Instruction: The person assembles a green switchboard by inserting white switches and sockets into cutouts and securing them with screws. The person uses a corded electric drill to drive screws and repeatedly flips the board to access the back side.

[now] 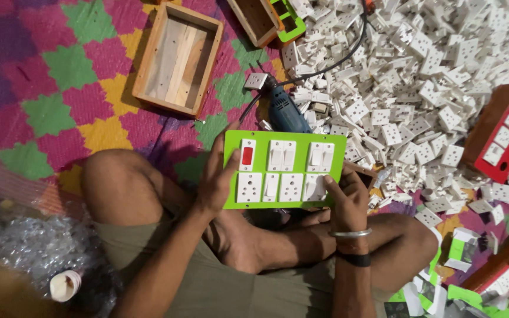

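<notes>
Green switch panel (pixel 284 169), fitted with white switches, sockets and one red rocker, sits flat between both hands above the person's crossed legs. The left hand (pixel 218 179) clamps the panel's left edge, thumb lying on its face, apparently to steady it. The right hand (pixel 344 197) grasps the lower right corner, its thumb pressed on the last white module (pixel 314 187) in the bottom row, as if seating it; a metal bangle (pixel 350 233) and a dark band circle that wrist. Held level and face up, the board shows all its openings to the person at once.

Just past the panel's top edge a blue electric drill (pixel 284 111) lies on the patterned floor mat (pixel 60 76), its black cord running up through a big heap of loose white parts (pixel 419 76) that fills the mat's upper right, within easy reach. An empty wooden box (pixel 178 57) rests at the mat's upper middle. A red panel on a wooden box (pixel 502 141) sits at the right edge. Crumpled clear plastic (pixel 25 241) lies at the lower left.
</notes>
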Action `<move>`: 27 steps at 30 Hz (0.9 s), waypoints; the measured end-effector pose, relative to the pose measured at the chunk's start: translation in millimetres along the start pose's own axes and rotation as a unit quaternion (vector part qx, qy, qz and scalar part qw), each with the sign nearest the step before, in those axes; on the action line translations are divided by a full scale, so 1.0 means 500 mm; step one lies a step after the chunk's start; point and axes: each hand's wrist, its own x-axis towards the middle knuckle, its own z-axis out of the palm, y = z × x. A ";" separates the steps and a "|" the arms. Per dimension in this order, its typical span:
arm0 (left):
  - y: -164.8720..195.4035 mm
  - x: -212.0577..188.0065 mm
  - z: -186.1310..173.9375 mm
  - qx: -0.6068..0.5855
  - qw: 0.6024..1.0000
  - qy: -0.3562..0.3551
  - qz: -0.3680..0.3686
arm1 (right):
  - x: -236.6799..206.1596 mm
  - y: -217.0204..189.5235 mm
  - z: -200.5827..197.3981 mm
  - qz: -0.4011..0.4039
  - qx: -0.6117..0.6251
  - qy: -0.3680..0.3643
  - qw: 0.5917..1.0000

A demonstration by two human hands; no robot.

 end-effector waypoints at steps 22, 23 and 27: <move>0.012 -0.051 0.241 0.674 0.667 -0.281 0.149 | -0.093 0.053 -0.070 -0.071 0.036 -0.013 0.997; 0.004 -0.047 0.246 0.677 0.663 -0.285 0.142 | -0.093 0.051 -0.074 -0.027 0.086 -0.020 0.996; -0.023 -0.045 0.244 0.695 0.641 -0.285 0.160 | -0.085 0.054 -0.081 -0.030 0.033 -0.045 0.998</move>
